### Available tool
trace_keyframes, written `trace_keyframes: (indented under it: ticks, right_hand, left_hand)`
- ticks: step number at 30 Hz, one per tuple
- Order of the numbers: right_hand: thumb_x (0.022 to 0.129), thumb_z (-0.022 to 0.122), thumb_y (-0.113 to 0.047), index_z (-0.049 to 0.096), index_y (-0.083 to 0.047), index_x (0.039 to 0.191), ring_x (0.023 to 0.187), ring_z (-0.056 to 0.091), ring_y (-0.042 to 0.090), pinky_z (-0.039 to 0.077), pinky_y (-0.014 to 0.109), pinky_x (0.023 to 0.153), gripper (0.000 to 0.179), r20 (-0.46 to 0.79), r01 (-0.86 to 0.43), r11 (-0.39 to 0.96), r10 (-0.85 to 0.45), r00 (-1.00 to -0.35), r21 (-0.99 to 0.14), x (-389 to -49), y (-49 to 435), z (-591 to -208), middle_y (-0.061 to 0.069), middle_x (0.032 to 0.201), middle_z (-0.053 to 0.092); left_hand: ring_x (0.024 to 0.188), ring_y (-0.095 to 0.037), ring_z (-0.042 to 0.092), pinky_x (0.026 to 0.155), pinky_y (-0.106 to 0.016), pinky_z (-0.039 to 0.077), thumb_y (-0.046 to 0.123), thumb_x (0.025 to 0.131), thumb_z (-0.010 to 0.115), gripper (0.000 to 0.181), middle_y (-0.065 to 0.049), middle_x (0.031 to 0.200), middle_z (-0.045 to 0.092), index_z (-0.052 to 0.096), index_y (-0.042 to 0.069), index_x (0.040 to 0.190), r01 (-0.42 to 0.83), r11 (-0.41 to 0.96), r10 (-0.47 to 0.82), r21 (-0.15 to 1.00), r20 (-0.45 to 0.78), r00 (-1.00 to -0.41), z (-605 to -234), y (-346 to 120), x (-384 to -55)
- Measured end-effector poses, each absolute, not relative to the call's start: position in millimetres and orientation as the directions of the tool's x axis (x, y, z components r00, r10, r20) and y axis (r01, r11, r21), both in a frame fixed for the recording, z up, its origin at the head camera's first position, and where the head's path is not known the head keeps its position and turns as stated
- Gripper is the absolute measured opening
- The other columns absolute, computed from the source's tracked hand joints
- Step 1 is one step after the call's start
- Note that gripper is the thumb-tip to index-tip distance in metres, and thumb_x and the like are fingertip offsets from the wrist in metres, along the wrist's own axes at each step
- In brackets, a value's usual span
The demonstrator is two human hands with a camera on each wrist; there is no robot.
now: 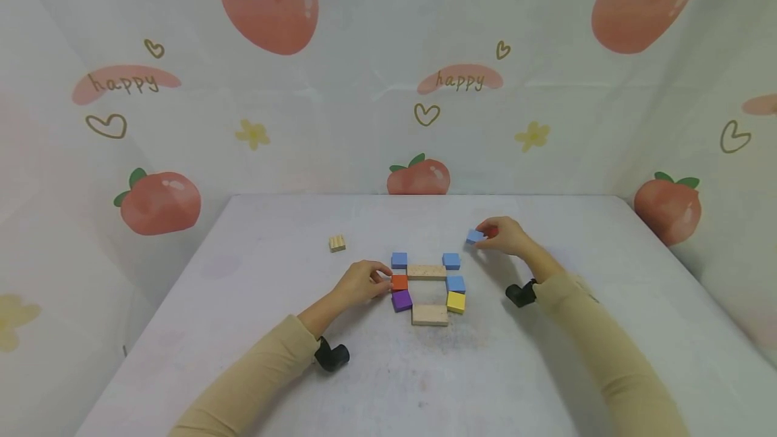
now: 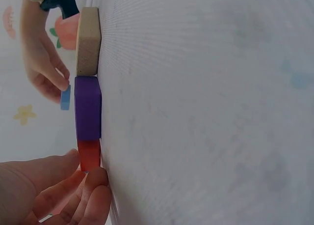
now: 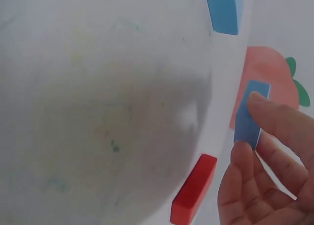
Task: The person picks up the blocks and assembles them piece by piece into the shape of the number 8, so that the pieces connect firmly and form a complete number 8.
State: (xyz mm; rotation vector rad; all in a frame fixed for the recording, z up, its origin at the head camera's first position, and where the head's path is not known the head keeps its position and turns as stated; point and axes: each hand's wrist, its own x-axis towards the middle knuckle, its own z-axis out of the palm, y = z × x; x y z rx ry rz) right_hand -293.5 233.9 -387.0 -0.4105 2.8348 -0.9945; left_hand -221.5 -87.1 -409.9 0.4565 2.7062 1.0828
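My left hand (image 1: 362, 282) has its thumb and fingertips around the orange-red block (image 1: 398, 282) at the left side of a block layout. Just nearer to me, a purple block (image 2: 88, 107) adjoins it. A blue block (image 3: 251, 114) is pinched between thumb and fingers of my right hand (image 1: 506, 236), held above the table beyond the layout's right side. Partly hidden behind that hand, a red block (image 3: 194, 190) lies on the table. Two pale wooden bars, the far one (image 1: 426, 272) and the near one (image 1: 429, 315), span between the layout's sides.
More blue blocks sit at the far left corner (image 1: 398, 260), far right corner (image 1: 451, 261) and right side (image 1: 455, 284), with a yellow block (image 1: 456, 302) in front. A ridged beige block (image 1: 336, 243) lies apart, back left. A printed curtain (image 1: 364, 127) hangs behind the white table (image 1: 388, 383).
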Motion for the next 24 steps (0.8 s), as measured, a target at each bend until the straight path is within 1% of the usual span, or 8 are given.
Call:
trace_keyframes:
  ticks: [3, 6, 7, 11, 15, 24]
  right_hand:
    - [0.076, 0.076, -0.028, 0.065, 0.000, 0.104, 0.086, 0.059, 0.026, 0.050, 0.032, 0.074, 0.041, 0.001, -0.264, 0.729, -0.340, -0.941, -0.632, -298, 230, -389, 0.015, 0.096, 0.065]
    - [0.078, 0.075, -0.024, 0.065, 0.001, 0.106, 0.089, 0.061, 0.026, 0.052, 0.033, 0.076, 0.039, -0.019, -0.259, 0.726, -0.351, -0.936, -0.637, -301, 224, -391, 0.016, 0.099, 0.066]
    - [0.079, 0.073, -0.020, 0.064, 0.003, 0.109, 0.093, 0.061, 0.030, 0.052, 0.036, 0.080, 0.039, -0.053, -0.233, 0.744, -0.339, -0.939, -0.626, -299, 220, -388, 0.019, 0.103, 0.065]
    - [0.082, 0.070, -0.015, 0.062, 0.003, 0.112, 0.096, 0.060, 0.030, 0.052, 0.036, 0.082, 0.037, -0.084, -0.234, 0.766, -0.351, -0.933, -0.599, -303, 214, -390, 0.020, 0.109, 0.064]
    - [0.082, 0.070, -0.014, 0.062, 0.003, 0.113, 0.095, 0.062, 0.029, 0.053, 0.034, 0.079, 0.036, -0.093, -0.249, 0.777, -0.366, -0.926, -0.578, -307, 210, -394, 0.019, 0.110, 0.064]
    - [0.083, 0.069, -0.015, 0.061, 0.001, 0.118, 0.098, 0.061, 0.028, 0.053, 0.034, 0.081, 0.039, -0.140, -0.251, 0.776, -0.397, -0.907, -0.579, -312, 200, -393, 0.018, 0.116, 0.063]
  left_hand:
    - [0.069, -0.011, 0.054, 0.057, -0.019, 0.042, 0.014, 0.084, 0.067, 0.022, -0.007, 0.083, 0.066, 0.067, 0.005, 0.104, 0.200, 0.690, 0.344, 0.696, -0.072, -0.936, -411, -87, -223]
    - [0.069, -0.011, 0.054, 0.057, -0.019, 0.042, 0.014, 0.084, 0.067, 0.022, -0.007, 0.083, 0.066, 0.067, 0.005, 0.104, 0.201, 0.689, 0.345, 0.696, -0.071, -0.936, -411, -87, -223]
    - [0.069, -0.011, 0.054, 0.057, -0.019, 0.042, 0.014, 0.084, 0.067, 0.022, -0.007, 0.083, 0.066, 0.068, 0.005, 0.104, 0.203, 0.688, 0.347, 0.697, -0.069, -0.935, -411, -87, -223]
    - [0.069, -0.011, 0.054, 0.057, -0.019, 0.042, 0.013, 0.084, 0.067, 0.022, -0.008, 0.082, 0.066, 0.067, 0.004, 0.104, 0.215, 0.682, 0.354, 0.699, -0.058, -0.933, -410, -87, -222]
    - [0.068, -0.011, 0.053, 0.057, -0.019, 0.042, 0.013, 0.084, 0.067, 0.022, -0.007, 0.082, 0.066, 0.067, 0.004, 0.105, 0.199, 0.683, 0.343, 0.703, -0.069, -0.937, -410, -87, -222]
    - [0.069, -0.011, 0.053, 0.057, -0.020, 0.042, 0.014, 0.084, 0.067, 0.022, -0.007, 0.082, 0.065, 0.067, 0.004, 0.104, 0.215, 0.681, 0.353, 0.700, -0.057, -0.934, -409, -88, -221]
